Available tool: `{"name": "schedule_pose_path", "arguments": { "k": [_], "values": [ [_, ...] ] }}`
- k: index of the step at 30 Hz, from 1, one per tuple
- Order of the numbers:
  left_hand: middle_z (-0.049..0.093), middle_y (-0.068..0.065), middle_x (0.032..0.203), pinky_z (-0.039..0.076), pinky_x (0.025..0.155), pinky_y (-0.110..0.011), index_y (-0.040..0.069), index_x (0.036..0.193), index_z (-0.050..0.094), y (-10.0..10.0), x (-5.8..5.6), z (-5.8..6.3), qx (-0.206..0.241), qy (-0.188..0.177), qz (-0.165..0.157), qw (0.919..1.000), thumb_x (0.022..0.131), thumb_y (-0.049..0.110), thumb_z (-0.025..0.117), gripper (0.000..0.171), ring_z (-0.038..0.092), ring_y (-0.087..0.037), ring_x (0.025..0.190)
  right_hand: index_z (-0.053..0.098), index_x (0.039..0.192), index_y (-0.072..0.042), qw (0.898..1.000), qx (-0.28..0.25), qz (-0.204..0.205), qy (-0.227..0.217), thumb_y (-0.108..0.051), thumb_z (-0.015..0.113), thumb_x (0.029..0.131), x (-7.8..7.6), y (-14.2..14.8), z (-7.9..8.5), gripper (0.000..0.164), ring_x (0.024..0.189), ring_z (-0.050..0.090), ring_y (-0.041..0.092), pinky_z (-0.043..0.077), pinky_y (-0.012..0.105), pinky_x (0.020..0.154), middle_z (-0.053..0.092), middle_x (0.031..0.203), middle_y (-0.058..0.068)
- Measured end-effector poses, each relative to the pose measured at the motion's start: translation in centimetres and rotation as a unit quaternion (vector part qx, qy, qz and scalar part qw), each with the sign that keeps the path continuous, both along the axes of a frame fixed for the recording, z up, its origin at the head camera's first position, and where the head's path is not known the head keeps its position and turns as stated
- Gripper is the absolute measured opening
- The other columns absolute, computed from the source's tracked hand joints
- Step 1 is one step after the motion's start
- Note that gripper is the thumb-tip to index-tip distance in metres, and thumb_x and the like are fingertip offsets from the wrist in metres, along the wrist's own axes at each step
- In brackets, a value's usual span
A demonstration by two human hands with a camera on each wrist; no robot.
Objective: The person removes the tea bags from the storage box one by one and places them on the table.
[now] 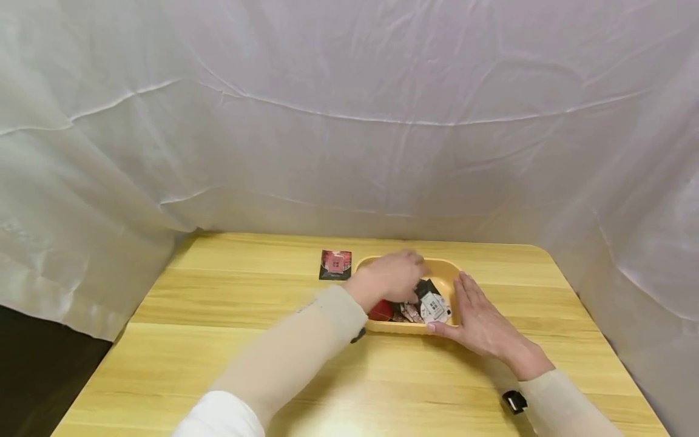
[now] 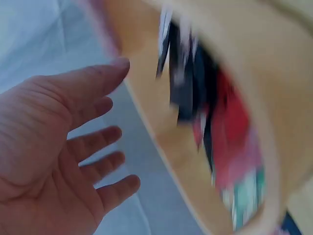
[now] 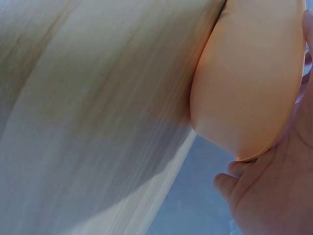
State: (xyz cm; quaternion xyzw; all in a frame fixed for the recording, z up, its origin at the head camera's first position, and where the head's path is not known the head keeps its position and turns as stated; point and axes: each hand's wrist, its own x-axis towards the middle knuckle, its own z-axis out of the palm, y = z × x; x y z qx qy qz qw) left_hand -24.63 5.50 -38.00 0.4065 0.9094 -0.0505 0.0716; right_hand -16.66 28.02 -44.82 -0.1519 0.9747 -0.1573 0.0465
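A yellow plastic tray with rounded corners holds several small printed sachets, among them a white-and-black sachet and a red sachet. My left hand reaches over the tray from the left. In the left wrist view its fingers are spread and loosely bent beside the tray opening, holding nothing; black sachets and a red sachet show blurred inside. My right hand rests against the tray's right end, fingers straight along the side and thumb at the front rim. The right wrist view shows its palm by the tray wall.
A dark sachet with a red and pink print lies flat on the wooden table, just left of the tray. A pale cloth hangs behind the table and at both sides. A black wrist device is beside the right sleeve.
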Motion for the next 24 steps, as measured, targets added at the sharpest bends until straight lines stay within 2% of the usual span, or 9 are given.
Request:
{"name": "schedule_pose_path", "arguments": {
  "k": [4, 8, 11, 16, 24],
  "values": [
    [0.039, 0.004, 0.169, 0.027, 0.131, -0.039, 0.025, 0.160, 0.047, 2.0, 0.8, -1.5, -0.041, -0.005, -0.023, 0.9989, 0.101, 0.050, 0.068, 0.067, 0.029, -0.020, 0.160, 0.005, 0.163, 0.013, 1.000, -0.004, 0.001, -0.008, -0.079, 0.058, 0.092, -0.2, -0.2, 0.0, 0.127, 0.161, 0.004, 0.051, 0.018, 0.068, 0.127, -0.006, 0.173, 0.030],
    [0.034, 0.013, 0.171, 0.025, 0.132, -0.044, 0.034, 0.162, 0.043, 2.5, 1.2, -2.2, -0.070, -0.029, -0.025, 0.9968, 0.105, 0.052, 0.059, 0.062, 0.019, -0.019, 0.163, 0.006, 0.163, 0.013, 1.000, -0.004, 0.001, -0.007, -0.079, 0.058, 0.092, -0.4, -0.2, -0.2, 0.128, 0.161, 0.004, 0.050, 0.019, 0.068, 0.127, -0.005, 0.174, 0.030],
    [0.034, 0.017, 0.170, 0.023, 0.133, -0.046, 0.038, 0.161, 0.043, 2.2, 1.3, -2.6, -0.085, -0.045, -0.021, 0.9952, 0.108, 0.051, 0.053, 0.056, 0.017, -0.017, 0.164, 0.006, 0.163, 0.013, 1.000, -0.005, 0.002, -0.003, -0.079, 0.058, 0.092, -0.5, -0.3, -0.4, 0.128, 0.161, 0.005, 0.050, 0.019, 0.068, 0.127, -0.004, 0.174, 0.030],
    [0.036, 0.018, 0.169, 0.024, 0.132, -0.049, 0.040, 0.159, 0.046, 1.0, 1.5, -2.8, -0.099, -0.057, 0.004, 0.9935, 0.109, 0.050, 0.052, 0.051, 0.018, -0.019, 0.164, 0.005, 0.163, 0.012, 1.000, -0.002, 0.002, 0.002, -0.079, 0.058, 0.092, -0.5, -0.3, -0.5, 0.127, 0.161, 0.006, 0.050, 0.019, 0.068, 0.127, -0.004, 0.174, 0.030],
    [0.039, 0.014, 0.168, 0.025, 0.131, -0.053, 0.035, 0.158, 0.049, -0.9, 2.0, -2.8, -0.099, -0.063, 0.032, 0.9926, 0.109, 0.051, 0.048, 0.051, 0.018, -0.019, 0.164, 0.006, 0.163, 0.013, 1.000, -0.002, -0.001, 0.014, -0.079, 0.059, 0.091, -0.5, -0.4, -0.4, 0.128, 0.160, 0.008, 0.053, 0.019, 0.068, 0.127, -0.002, 0.173, 0.033]
  ]
}}
